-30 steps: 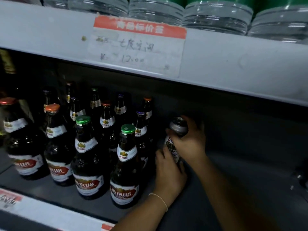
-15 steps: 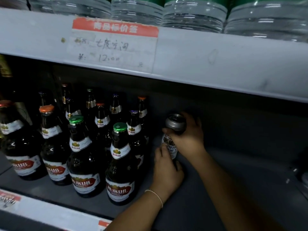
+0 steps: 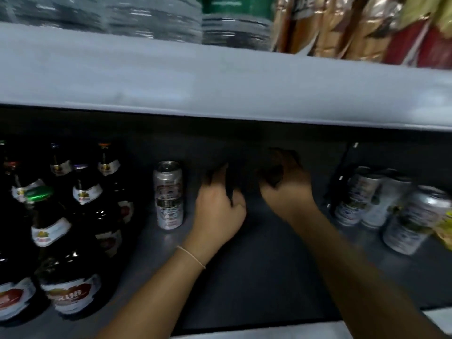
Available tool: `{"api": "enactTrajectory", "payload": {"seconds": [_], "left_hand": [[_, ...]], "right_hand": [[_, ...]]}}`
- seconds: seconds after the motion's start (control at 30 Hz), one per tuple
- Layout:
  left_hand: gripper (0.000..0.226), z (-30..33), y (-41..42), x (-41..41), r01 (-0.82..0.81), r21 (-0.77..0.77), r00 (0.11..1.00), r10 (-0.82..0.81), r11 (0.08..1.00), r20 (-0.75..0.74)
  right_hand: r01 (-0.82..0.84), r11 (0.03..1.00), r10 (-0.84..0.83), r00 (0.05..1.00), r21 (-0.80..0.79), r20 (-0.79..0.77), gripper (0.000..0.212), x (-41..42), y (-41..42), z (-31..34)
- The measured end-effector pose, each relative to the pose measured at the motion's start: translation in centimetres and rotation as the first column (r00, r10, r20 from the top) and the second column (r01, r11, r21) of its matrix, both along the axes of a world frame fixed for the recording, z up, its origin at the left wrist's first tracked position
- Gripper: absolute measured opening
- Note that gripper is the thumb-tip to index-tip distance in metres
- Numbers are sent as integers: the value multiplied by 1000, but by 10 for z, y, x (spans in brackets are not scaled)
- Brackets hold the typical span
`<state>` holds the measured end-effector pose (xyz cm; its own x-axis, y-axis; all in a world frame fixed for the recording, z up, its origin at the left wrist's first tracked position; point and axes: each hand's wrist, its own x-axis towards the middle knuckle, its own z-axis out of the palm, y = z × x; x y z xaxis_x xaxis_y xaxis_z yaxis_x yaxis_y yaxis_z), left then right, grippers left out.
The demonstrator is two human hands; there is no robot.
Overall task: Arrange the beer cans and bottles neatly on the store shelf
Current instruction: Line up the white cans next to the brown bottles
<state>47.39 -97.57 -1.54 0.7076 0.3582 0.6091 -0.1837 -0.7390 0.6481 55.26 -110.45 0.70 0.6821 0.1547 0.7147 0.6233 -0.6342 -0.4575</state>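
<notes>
Brown glass beer bottles [image 3: 71,243] crowd the left end of the dark shelf floor [image 3: 256,277], standing upright in rows going back into shadow; white neck labels, red body labels on the front ones, one green cap [image 3: 39,193] near the front. Just right of the bottles, apart from them, a silver beer can [image 3: 168,195] stands upright on its own, top facing up, nothing touching it. Next, the left hand [image 3: 217,211] sits low over the shelf, right of the can and not in contact with it; fingers loosely curled, nothing in them, thin bracelet [image 3: 192,256] at the wrist. Right hand [image 3: 285,189] is close beside it, further back in the shadow, fingers bent downward; fingertips are dark and blurred, no object visible inside them. Both forearms come in from the bottom edge. Far right, a cluster of silver cans [image 3: 381,204] stands near the back and edge of the shelf, well apart from the hands, motion-blurred, with a bit of yellow packaging [image 3: 444,228] at the frame edge. Overhead runs the pale grey front lip of the upper shelf [image 3: 220,77]; on it, clear water bottles [image 3: 122,18] left to centre, gold and red packets [image 3: 354,28] to the right, all blurred.
</notes>
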Motion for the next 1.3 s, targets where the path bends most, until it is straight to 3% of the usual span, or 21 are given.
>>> {"api": "enactTrajectory", "payload": {"seconds": [0.13, 0.27, 0.37, 0.53, 0.6, 0.7, 0.8, 0.97, 1.13, 1.3], "left_hand": [[66, 14, -57, 29, 130, 31, 992, -130, 991, -7], [68, 18, -110, 52, 243, 81, 969, -240, 967, -52], [63, 16, -146, 64, 312, 109, 947, -301, 944, -110], [52, 4, -189, 80, 466, 71, 864, -436, 882, -251], [51, -1, -200, 82, 502, 40, 833, -471, 864, -290], [50, -6, -212, 84, 532, 5, 810, -507, 847, -296], [51, -12, -215, 86, 533, -5, 804, -508, 846, -308], [53, -21, -207, 84, 522, -21, 806, -501, 853, -314], [57, -25, -186, 71, 518, -44, 799, -501, 855, -333], [73, -27, -137, 46, 481, -28, 818, -460, 877, -345]], "right_hand": [[79, 996, -72, 990, -48, 121, 40, 18, -67, 6], [166, 977, -182, 977, 135, 113, 36, 26, -136, 10], [289, 945, -309, 942, 153, 128, 36, 36, -188, 8], [550, 825, -545, 835, 129, -76, 81, 63, -257, -20], [563, 818, -546, 825, 120, -148, 83, 68, -270, -31], [518, 843, -462, 835, 145, -298, 98, 76, -283, -44], [443, 847, -340, 877, 295, -340, 107, 83, -290, -58], [404, 839, -287, 898, 366, -334, 68, 70, -289, -60], [234, 903, -144, 955, 359, -260, 66, 40, -252, -48], [-9, 909, 146, 943, 417, -298, 60, 3, -178, -26]]}}
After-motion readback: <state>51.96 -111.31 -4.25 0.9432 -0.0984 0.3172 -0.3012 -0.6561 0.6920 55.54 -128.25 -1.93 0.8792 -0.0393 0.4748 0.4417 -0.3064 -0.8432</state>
